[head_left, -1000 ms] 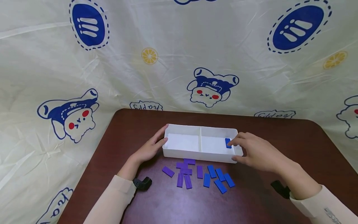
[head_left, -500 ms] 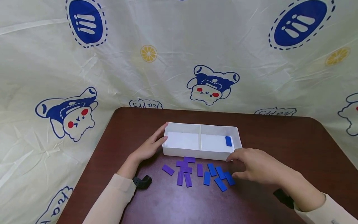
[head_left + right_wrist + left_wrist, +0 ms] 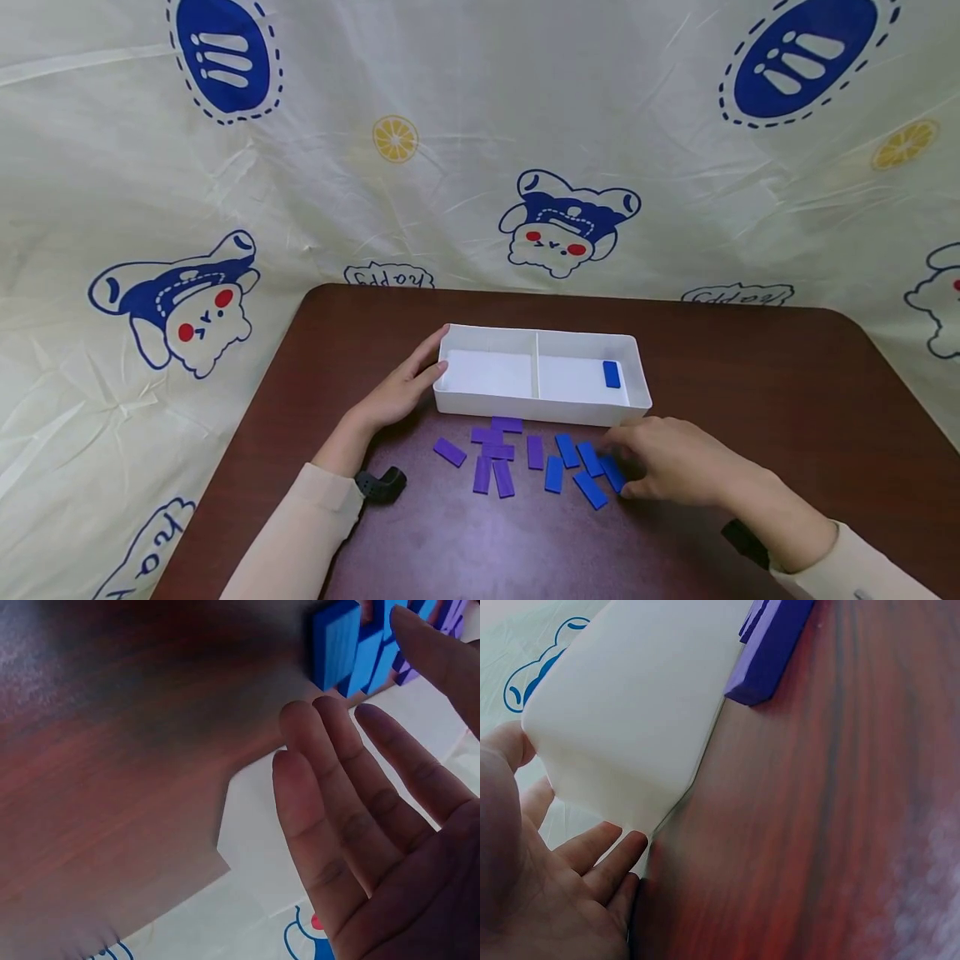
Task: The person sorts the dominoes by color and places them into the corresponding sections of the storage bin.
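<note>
A white two-compartment box (image 3: 570,410) stands on the brown table, one blue block (image 3: 611,374) lying in its right compartment. My left hand (image 3: 401,390) rests against the box's left end, fingers extended along that wall and thumb near the rim in the left wrist view. Just in front of the box's right corner, my right hand (image 3: 675,460) hovers over several loose blue blocks (image 3: 590,491). Its thumb is right at the rightmost blue block (image 3: 612,473). The right wrist view shows the fingers (image 3: 300,795) spread apart from the thumb, with nothing between them.
Several purple blocks (image 3: 482,475) lie flat in front of the box, left of the blue ones, some overlapping. The wooden table (image 3: 465,550) ends at a far edge, with a printed white sheet (image 3: 450,217) behind it. Dark bands circle both wrists.
My right hand has left the blue block in the box and moved back toward me to the loose blue blocks. My left hand stays at the box's left end.
</note>
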`<state>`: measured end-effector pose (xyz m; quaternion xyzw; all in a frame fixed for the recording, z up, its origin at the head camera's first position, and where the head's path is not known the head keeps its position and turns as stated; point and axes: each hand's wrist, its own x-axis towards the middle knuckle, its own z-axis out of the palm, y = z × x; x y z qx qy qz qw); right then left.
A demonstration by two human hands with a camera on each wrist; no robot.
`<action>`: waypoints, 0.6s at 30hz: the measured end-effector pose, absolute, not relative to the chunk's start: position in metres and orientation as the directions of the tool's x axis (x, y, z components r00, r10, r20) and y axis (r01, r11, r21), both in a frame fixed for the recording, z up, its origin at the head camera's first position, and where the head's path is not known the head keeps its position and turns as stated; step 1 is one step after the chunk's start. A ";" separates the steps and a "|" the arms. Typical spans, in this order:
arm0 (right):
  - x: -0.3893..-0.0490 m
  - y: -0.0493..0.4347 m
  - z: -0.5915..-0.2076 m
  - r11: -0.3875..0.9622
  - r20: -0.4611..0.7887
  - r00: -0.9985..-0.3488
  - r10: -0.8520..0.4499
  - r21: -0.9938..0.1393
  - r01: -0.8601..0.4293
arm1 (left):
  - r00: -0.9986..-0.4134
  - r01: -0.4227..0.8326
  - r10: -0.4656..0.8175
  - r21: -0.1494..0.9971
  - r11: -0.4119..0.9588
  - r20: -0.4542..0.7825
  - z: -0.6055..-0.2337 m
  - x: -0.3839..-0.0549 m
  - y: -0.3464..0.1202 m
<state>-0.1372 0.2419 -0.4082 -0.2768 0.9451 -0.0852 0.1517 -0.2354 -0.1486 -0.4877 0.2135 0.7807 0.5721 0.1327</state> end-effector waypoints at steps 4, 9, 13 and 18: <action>-0.138 0.240 -0.411 0.848 -0.259 -0.810 -0.527 -0.223 -0.481 | -0.872 0.185 0.487 0.950 0.252 0.040 -0.489 -0.237 -0.149; -0.138 0.238 -0.412 0.855 -0.272 -0.811 -0.517 -0.213 -0.474 | -0.872 0.187 0.488 0.950 0.251 0.042 -0.489 -0.238 -0.149; -0.138 0.238 -0.415 0.854 -0.268 -0.812 -0.518 -0.207 -0.477 | -0.872 0.187 0.488 0.950 0.251 0.043 -0.489 -0.237 -0.150; -0.138 0.238 -0.420 0.847 -0.257 -0.808 -0.530 -0.204 -0.491 | -0.872 0.183 0.488 0.950 0.252 0.039 -0.487 -0.235 -0.149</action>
